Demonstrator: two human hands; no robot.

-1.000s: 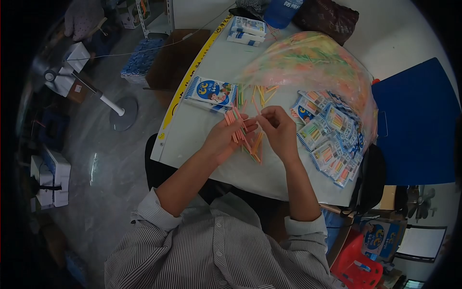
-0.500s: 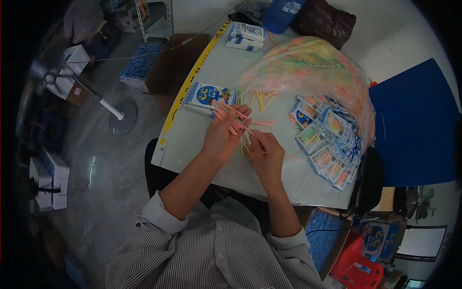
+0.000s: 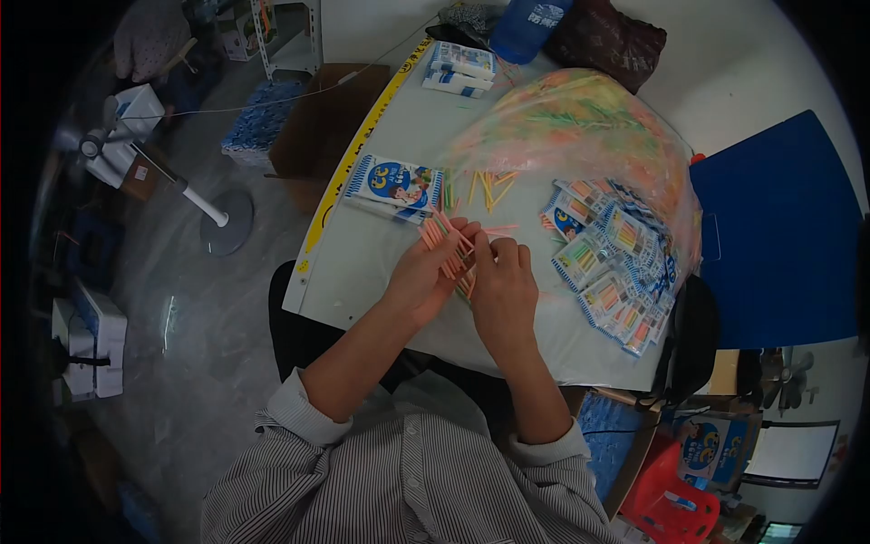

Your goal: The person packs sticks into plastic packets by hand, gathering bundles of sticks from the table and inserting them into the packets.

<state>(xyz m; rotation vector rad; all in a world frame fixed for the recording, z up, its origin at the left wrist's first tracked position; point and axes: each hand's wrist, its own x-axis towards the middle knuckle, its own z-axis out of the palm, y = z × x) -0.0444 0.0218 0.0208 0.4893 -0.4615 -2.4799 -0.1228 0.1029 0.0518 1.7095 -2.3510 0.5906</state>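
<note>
My left hand (image 3: 424,279) is closed around a loose bundle of thin pink sticks (image 3: 441,243), a few greenish ones among them. My right hand (image 3: 504,295) is at the bundle's right side, thumb and fingers pinched together; what lies between the fingertips is too small to make out. Just beyond the left hand lie printed blue-and-white packets (image 3: 394,181). Yellow sticks (image 3: 494,189) are scattered on the table behind the hands, and a few pink ones lie past the right fingertips. More sticks show partly under the hands.
Filled small packets (image 3: 621,263) are heaped on the right of the table (image 3: 362,299). A large clear bag of coloured sticks (image 3: 580,118) lies at the back, near stacked packets (image 3: 460,68) and a blue bottle (image 3: 530,29). A blue panel (image 3: 779,236) stands right; a cardboard box (image 3: 317,136) stands left.
My right hand has moved up and closer to the left hand, its fingers now against the bundle. The bundle in my left hand has turned more upright and shifted slightly right.
</note>
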